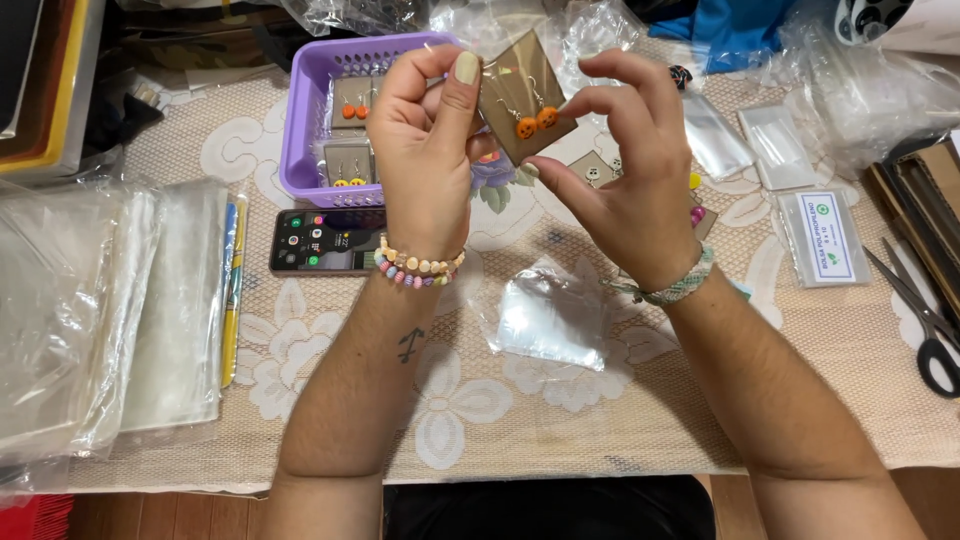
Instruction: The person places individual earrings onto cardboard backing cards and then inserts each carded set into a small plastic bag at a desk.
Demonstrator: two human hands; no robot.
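While stacks of clear plastic sleeves (110, 310) lie at nine o'clock on the lace tablecloth (560, 400), a purple basket (310, 120) at eleven o'clock is seen to hold more brown cards with orange earrings. A phone (325, 241) lies just below it. The brown earring card (522, 95) is pinched at its edge by the left hand (425, 150) and held up at twelve o'clock, probably so its pumpkin earrings hang freely. Its right side is gripped lightly by the right hand (625, 170). A small clear bag (550, 315) lies beneath, and scissors (925, 310) at three o'clock.
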